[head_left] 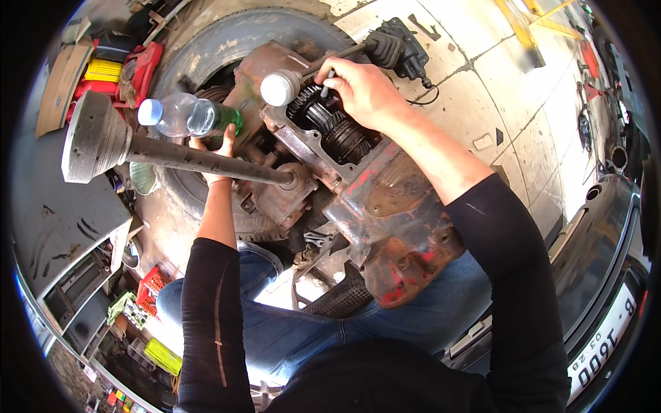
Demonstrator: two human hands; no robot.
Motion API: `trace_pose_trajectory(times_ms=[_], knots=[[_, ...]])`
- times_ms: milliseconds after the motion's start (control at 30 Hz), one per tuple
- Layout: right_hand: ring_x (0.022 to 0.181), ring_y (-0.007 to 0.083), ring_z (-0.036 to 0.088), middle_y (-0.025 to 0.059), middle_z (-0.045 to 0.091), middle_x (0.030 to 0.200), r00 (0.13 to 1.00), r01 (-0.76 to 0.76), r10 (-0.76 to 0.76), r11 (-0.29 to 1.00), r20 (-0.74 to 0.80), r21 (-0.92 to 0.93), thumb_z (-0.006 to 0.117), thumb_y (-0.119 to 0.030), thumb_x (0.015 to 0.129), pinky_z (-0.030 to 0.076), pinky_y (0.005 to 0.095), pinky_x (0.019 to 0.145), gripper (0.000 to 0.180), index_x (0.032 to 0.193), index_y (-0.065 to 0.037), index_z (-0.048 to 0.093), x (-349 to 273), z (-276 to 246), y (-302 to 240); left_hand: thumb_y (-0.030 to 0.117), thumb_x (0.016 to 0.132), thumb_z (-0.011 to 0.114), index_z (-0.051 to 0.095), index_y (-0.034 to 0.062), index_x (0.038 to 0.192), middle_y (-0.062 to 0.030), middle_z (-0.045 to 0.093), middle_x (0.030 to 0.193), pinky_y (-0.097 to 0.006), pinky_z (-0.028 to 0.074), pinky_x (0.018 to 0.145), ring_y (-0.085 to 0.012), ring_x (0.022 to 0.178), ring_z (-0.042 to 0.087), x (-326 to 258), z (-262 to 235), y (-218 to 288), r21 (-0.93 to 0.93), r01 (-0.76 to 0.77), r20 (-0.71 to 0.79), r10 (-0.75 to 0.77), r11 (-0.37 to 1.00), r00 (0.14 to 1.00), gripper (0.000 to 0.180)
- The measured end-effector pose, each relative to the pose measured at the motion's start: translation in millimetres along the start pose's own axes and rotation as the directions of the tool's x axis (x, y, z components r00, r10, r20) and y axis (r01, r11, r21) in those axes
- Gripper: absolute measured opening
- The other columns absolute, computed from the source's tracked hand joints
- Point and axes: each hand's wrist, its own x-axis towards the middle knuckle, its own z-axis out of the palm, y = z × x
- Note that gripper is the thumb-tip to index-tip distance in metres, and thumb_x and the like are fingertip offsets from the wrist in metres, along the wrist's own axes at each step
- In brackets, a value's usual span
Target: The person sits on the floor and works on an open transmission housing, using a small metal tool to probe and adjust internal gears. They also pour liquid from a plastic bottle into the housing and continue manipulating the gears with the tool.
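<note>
A rusty gearbox housing [399, 213] stands in front of me with its top opening uncovered, and dark gears [330, 127] show inside. My right hand [358, 93] is closed in a pinch at the far edge of this opening, on a small dark rod-like piece [328, 82] partly covered by the fingers. A round white knob [279, 88] sits just left of that hand. Behind a long metal shaft [206, 157] with a wide flared end [96, 141], my left hand [217, 148] grips a clear plastic bottle [182, 113] with a light blue cap; its lower end looks green.
A large tyre [179, 58] lies behind the gearbox. Beyond it, on the tiles, is a dark lever assembly [399, 51] with a rubber boot. A grey metal bench [62, 227] stands at left, a dark car bumper [599, 234] at right, and a yellow frame [523, 31] at far right.
</note>
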Motion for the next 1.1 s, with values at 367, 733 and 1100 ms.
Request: trace_pose_trajectory(times_ms=[367, 733, 1100], knots=[[0.091, 0.0344, 0.074, 0.0164, 0.075, 0.094, 0.998, -0.053, 0.052, 0.998, 0.029, 0.044, 0.061, -0.011, 0.103, 0.055, 0.0406, 0.08, 0.012, 0.112, -0.005, 0.066, -4.1, 0.7, -5.8, 0.037, 0.074, 0.097, 0.062, 0.0001, 0.135, -0.0157, 0.065, 0.132, -0.044, 0.045, 0.11, -0.0277, 0.121, 0.06, -3.5, 0.5, 22.9, -0.142, 0.027, -0.015, -0.029, 0.989, 0.999, 0.079], [0.085, 0.0274, 0.074, 0.0135, 0.076, 0.094, 0.998, -0.033, 0.04, 0.989, -0.044, 0.145, 0.064, -0.01, 0.101, 0.055, 0.0371, 0.08, 0.011, 0.11, -0.005, 0.068, 5.3, -4.0, 2.0, 0.034, 0.074, 0.097, 0.066, 0.0006, 0.127, -0.0139, 0.067, 0.126, -0.043, 0.047, 0.105, -0.0261, 0.115, 0.062, -3.4, 2.4, 26.7, -0.129, 0.005, -0.042, -0.01, 0.992, 0.999, 0.07], [0.084, 0.0242, 0.073, 0.0123, 0.075, 0.091, 0.998, 0.026, -0.026, 1.0, 0.049, 0.007, 0.062, -0.016, 0.104, 0.055, 0.0383, 0.078, 0.014, 0.107, -0.003, 0.065, 0.8, -5.0, -5.3, 0.037, 0.073, 0.098, 0.065, -0.0006, 0.127, -0.0138, 0.069, 0.122, -0.042, 0.048, 0.104, -0.0259, 0.111, 0.063, -3.2, 1.0, 26.0, -0.158, 0.005, -0.046, -0.013, 0.987, 0.999, 0.074]])
